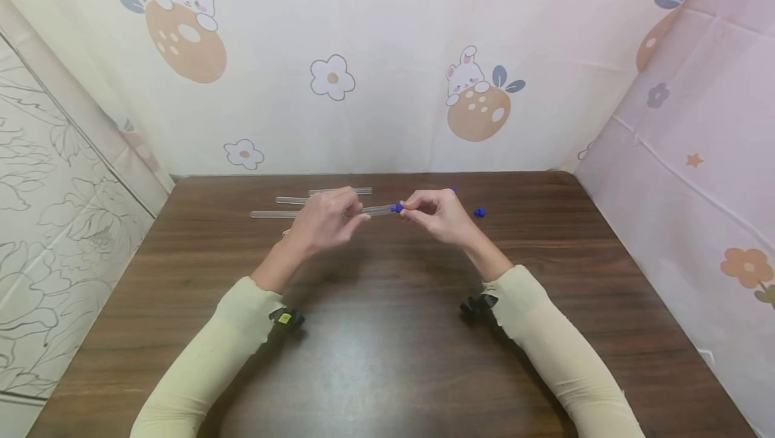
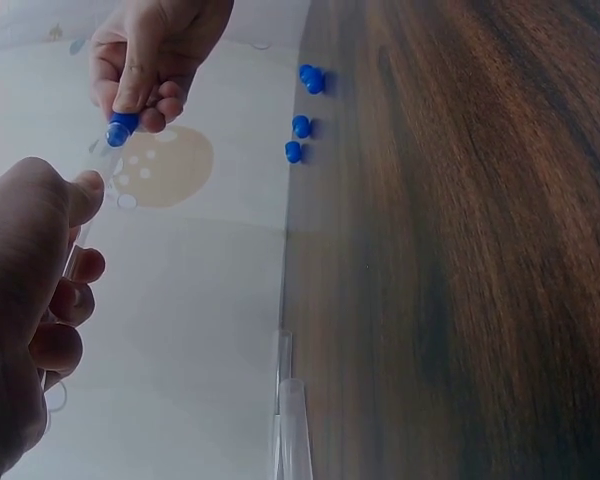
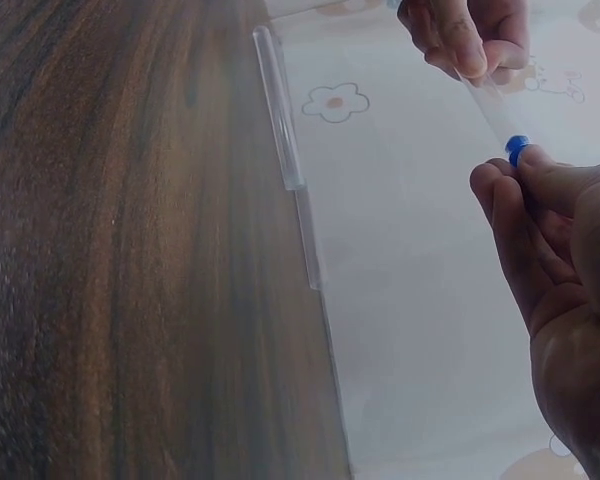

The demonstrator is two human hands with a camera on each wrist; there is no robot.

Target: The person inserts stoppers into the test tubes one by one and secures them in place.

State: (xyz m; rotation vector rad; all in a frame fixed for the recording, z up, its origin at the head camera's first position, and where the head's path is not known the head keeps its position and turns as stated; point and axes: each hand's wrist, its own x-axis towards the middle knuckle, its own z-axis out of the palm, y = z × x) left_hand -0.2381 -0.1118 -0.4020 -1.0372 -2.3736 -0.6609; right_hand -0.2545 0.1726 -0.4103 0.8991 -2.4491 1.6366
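Clear tube [image 1: 380, 210] runs left to right, held in the curled left hand [image 1: 327, 218]; the right hand [image 1: 440, 214] pinches the blue cap [image 1: 396, 208] at its right end.

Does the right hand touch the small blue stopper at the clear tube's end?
Touching. Left wrist view: the right hand pinches the blue stopper, thumb against it.

4 clear tubes [image 1: 275, 214], at least 4 blue stoppers [image 1: 480, 212], 2 hands [image 1: 322, 221], 2 sleeves [image 1: 212, 344], 1 table [image 1: 375, 371]

the head view looks forward and down from above; both nearer wrist views share the held blue cap [image 2: 125, 122].
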